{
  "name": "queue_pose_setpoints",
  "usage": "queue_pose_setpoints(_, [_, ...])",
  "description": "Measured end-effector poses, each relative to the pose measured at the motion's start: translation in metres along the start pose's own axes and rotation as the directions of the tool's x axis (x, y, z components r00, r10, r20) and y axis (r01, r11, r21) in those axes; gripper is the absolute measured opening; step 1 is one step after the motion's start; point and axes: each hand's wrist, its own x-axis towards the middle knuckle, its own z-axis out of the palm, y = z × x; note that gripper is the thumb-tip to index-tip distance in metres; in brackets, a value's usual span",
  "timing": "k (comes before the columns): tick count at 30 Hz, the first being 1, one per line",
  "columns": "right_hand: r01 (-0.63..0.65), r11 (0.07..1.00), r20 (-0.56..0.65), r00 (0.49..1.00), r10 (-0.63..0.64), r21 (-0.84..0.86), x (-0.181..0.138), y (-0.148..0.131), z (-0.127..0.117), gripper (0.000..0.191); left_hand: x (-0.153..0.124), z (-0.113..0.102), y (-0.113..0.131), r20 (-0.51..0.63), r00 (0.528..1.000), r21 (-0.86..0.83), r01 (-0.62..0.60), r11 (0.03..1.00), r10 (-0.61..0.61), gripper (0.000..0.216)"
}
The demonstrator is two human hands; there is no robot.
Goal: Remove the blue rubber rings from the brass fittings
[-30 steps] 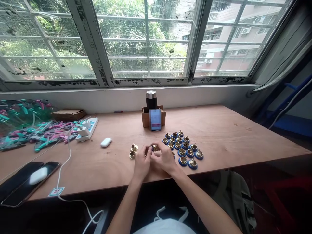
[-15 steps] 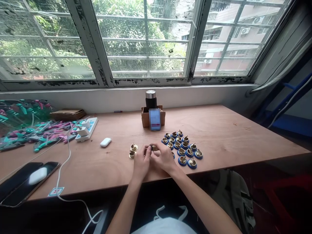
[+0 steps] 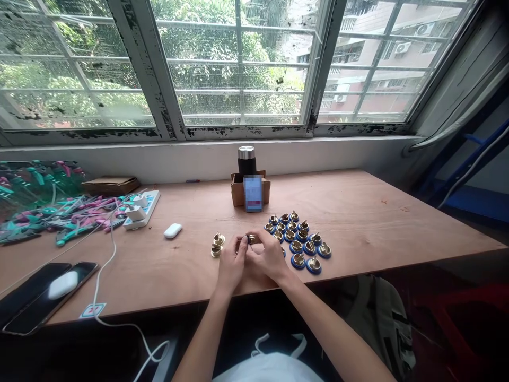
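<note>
Both hands are closed and curled together just above the table, fingertips meeting. The left hand [image 3: 233, 265] and the right hand [image 3: 268, 258] pinch a small brass fitting [image 3: 252, 239] between them. The fingers hide most of it, so it looks as if both hands grip it, but I can't be sure how each one holds it.

At 9 o'clock from the hands, just beside the left hand, stand two loose brass pieces [image 3: 217, 245] without blue bases. From 1 to 3 o'clock, close to the right hand, lies a cluster of brass pieces on blue round bases [image 3: 314, 266], set close together on the wooden table [image 3: 369, 223].

Farther out at 12 o'clock, a cardboard box [image 3: 238, 193] holds a dark bottle with a steel cap [image 3: 246, 161], and a blurred card [image 3: 253, 194] stands against the box. At 10 o'clock are a white earbud case [image 3: 173, 230] and a white power strip [image 3: 142, 208] with chargers plugged in. Beyond these are teal-and-pink plastic pieces [image 3: 47, 220] and a flat cardboard package [image 3: 110, 185]. At 8 o'clock, a white computer mouse [image 3: 62, 285] rests on a black phone [image 3: 35, 297], near a white cable [image 3: 106, 270].
</note>
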Motion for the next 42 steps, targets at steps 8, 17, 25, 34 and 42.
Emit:
queue_pose_setpoints(8, [-0.002,1.0,0.001,1.0,0.002,-0.027,-0.0022,-0.0007,0.0001,0.036,0.0007,0.0015,-0.0036,0.011,1.0,-0.033,0.008,0.999,-0.008,0.037])
queue_pose_setpoints(17, [0.008,1.0,-0.002,1.0,-0.008,0.012,-0.001,0.0003,0.0008,0.034,0.0018,0.0025,-0.0066,-0.006,0.999,-0.133,0.047,0.99,-0.048,0.037])
queue_pose_setpoints(25, [-0.002,1.0,0.013,1.0,0.002,-0.024,-0.0016,-0.0013,-0.0001,0.036,0.0015,0.0034,-0.0054,0.022,0.997,-0.166,0.071,0.984,-0.068,0.04])
queue_pose_setpoints(34, [0.021,1.0,0.006,1.0,-0.021,0.002,-0.0008,-0.0019,0.0001,0.035,0.0024,0.0026,-0.0075,0.023,0.998,-0.149,0.065,0.987,-0.062,0.042])
queue_pose_setpoints(42, [0.023,0.999,-0.004,1.0,-0.023,-0.036,-0.0025,-0.0009,0.001,0.038,0.0016,0.0025,-0.0058,0.038,0.997,-0.13,0.067,0.989,-0.062,0.04])
